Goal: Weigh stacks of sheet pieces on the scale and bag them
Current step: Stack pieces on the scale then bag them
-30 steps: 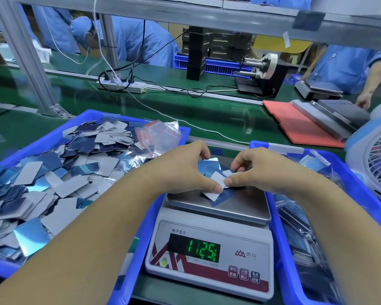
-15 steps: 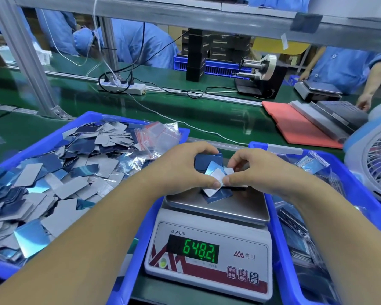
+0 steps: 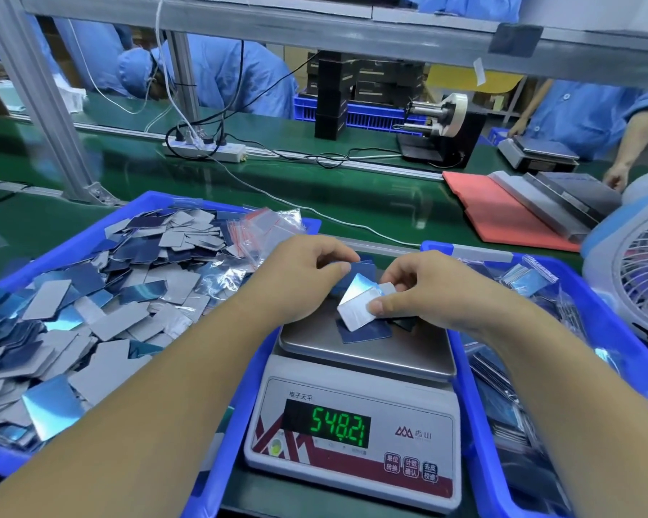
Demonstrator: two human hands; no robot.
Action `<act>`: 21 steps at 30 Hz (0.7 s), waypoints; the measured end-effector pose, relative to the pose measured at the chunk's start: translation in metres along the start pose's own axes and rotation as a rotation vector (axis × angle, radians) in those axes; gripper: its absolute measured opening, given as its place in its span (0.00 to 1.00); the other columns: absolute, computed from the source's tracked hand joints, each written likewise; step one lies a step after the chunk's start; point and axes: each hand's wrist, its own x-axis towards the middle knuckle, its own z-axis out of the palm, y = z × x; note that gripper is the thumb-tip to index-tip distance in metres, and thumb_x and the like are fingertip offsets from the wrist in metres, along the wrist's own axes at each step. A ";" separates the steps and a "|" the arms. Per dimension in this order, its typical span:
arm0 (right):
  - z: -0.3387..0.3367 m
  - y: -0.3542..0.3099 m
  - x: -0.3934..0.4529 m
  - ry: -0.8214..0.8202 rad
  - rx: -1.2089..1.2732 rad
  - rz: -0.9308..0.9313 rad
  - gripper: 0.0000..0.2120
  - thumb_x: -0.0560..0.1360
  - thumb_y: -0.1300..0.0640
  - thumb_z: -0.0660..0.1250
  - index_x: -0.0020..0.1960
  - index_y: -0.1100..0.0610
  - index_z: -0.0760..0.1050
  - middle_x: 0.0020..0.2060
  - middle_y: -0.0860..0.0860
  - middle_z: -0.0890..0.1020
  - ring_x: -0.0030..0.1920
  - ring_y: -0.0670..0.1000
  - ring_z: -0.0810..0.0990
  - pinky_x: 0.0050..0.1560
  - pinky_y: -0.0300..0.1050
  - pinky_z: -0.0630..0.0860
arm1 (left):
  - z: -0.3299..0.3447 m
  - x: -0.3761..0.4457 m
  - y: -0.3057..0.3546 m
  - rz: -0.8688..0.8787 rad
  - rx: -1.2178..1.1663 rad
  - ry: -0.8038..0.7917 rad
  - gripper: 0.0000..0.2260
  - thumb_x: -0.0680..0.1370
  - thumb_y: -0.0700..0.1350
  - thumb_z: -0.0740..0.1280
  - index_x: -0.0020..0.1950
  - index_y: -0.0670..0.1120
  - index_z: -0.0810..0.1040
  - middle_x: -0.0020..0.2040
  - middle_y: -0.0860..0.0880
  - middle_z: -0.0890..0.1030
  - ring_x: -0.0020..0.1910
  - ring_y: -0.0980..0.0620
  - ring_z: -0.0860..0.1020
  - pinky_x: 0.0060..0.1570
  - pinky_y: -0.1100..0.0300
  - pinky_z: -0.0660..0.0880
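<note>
A white digital scale with a steel pan stands between two blue bins; its green display reads 548.21. Over the pan's far edge my left hand grips a small stack of dark blue sheet pieces. My right hand pinches a shiny silver-blue sheet piece tilted above the pan. A dark blue piece lies on the pan under it. The left blue bin holds a heap of several loose grey and blue sheet pieces and clear zip bags.
The right blue bin holds several bagged pieces. A fan stands at the far right. Beyond lie a green conveyor belt, a power strip, a red mat and people in blue coats.
The display dropped from 1125 to 648.2 to 548.21. My hands drew slightly apart; the left lifted its dark stack, and the right now holds a silver piece tilted over the pan.
</note>
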 end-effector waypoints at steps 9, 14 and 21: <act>-0.002 -0.002 -0.003 0.008 -0.064 0.010 0.14 0.65 0.43 0.79 0.41 0.49 0.79 0.29 0.38 0.80 0.28 0.37 0.75 0.34 0.38 0.69 | -0.026 -0.006 0.007 -0.128 -0.278 -0.018 0.09 0.79 0.40 0.69 0.44 0.53 0.84 0.37 0.52 0.85 0.36 0.58 0.77 0.42 0.62 0.72; -0.004 -0.002 -0.004 0.015 -0.052 0.017 0.13 0.63 0.42 0.78 0.40 0.49 0.81 0.29 0.41 0.80 0.28 0.39 0.74 0.34 0.39 0.70 | -0.016 -0.011 0.009 -0.043 -0.135 -0.246 0.07 0.77 0.42 0.72 0.44 0.54 0.84 0.39 0.53 0.85 0.37 0.61 0.80 0.39 0.70 0.75; -0.007 -0.002 -0.008 -0.005 0.048 0.005 0.07 0.70 0.44 0.75 0.39 0.46 0.84 0.28 0.46 0.80 0.27 0.47 0.73 0.28 0.38 0.71 | -0.010 -0.011 0.007 0.030 0.095 -0.248 0.06 0.73 0.50 0.76 0.44 0.60 0.81 0.45 0.59 0.78 0.41 0.66 0.77 0.40 0.74 0.71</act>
